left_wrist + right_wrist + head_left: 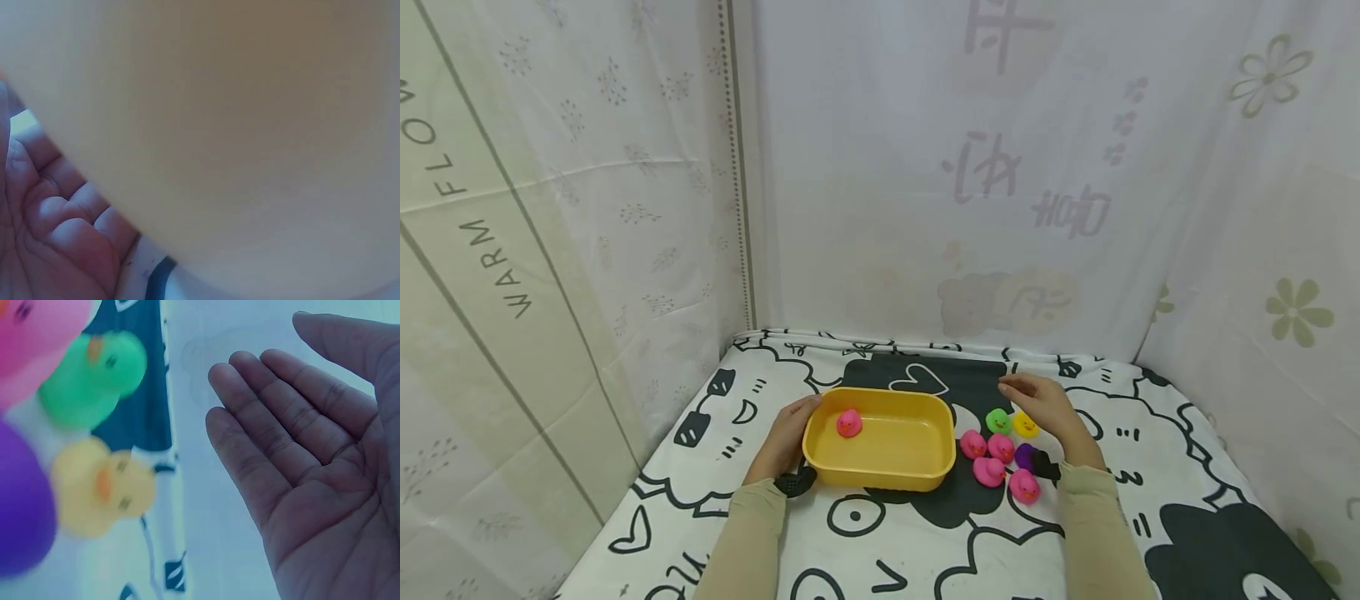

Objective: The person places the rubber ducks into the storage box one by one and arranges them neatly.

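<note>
My left hand point(793, 431) grips the left end of a yellow plastic basin point(880, 478). The basin wall point(237, 137) fills most of the left wrist view, with the curled fingers point(81, 206) beside it. Inside the basin, toward its left, sits a pink rubber duck point(849, 423). My right hand point(1047, 407) hovers over the far right of a duck group, fingers extended and palm bare in the right wrist view. Nearest to it are a green duck point(998, 421) and a yellow duck point(1026, 425). A purple duck point(1025, 456) is partly hidden by the black wrist camera.
Several pink ducks point(989, 472) lie right of the basin on the black-and-white patterned cloth point(880, 550). Pale curtains point(880, 208) hang behind and on both sides. A black wrist camera point(796, 482) sits by the basin's near left corner.
</note>
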Tool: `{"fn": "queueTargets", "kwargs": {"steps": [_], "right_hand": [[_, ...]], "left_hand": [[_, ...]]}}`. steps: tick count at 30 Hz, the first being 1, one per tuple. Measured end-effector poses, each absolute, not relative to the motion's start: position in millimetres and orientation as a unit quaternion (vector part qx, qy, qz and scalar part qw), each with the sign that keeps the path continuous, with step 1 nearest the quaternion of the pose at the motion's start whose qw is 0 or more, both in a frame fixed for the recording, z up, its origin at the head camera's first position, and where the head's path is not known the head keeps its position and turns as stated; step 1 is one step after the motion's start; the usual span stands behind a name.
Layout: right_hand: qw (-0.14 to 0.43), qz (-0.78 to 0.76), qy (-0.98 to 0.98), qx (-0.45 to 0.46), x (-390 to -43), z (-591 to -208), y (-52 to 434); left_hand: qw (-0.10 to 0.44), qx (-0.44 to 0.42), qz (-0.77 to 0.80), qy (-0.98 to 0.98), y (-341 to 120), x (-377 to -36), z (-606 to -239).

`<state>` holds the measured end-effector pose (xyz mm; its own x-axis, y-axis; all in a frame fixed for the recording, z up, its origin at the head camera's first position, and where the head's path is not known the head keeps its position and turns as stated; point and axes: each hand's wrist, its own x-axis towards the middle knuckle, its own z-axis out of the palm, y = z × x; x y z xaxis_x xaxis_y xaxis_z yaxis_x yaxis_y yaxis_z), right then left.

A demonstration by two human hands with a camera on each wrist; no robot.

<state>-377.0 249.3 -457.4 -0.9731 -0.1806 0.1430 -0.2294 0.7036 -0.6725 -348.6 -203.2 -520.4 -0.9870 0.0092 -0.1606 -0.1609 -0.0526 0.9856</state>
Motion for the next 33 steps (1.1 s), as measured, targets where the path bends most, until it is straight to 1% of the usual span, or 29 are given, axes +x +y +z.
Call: {"fn": "queueTargets", "kwargs": {"steps": [7,13,24,33], "right_hand": [[0.042,0.424,-0.903,0.058,-368.8,-477.0,272.1],[0.071,0.388,-0.918,0.045,-365.1,-482.4,284.9],[0.024,0.36,-0.932,0.019,-368.4,-493.0,299.4],[0.007,0.355,-0.935,0.018,-370.3,-502.2,300.5]], "left_hand": [[0.055,-0.066,0.716,0.692,-203.6,-349.3,-521.6],[0.056,-0.061,0.717,0.692,-203.5,-350.4,-523.1],[0.056,-0.068,0.722,0.686,-204.2,-352.5,-525.5],[0.065,-0.061,0.706,0.702,-205.6,-354.7,-525.5]]}}
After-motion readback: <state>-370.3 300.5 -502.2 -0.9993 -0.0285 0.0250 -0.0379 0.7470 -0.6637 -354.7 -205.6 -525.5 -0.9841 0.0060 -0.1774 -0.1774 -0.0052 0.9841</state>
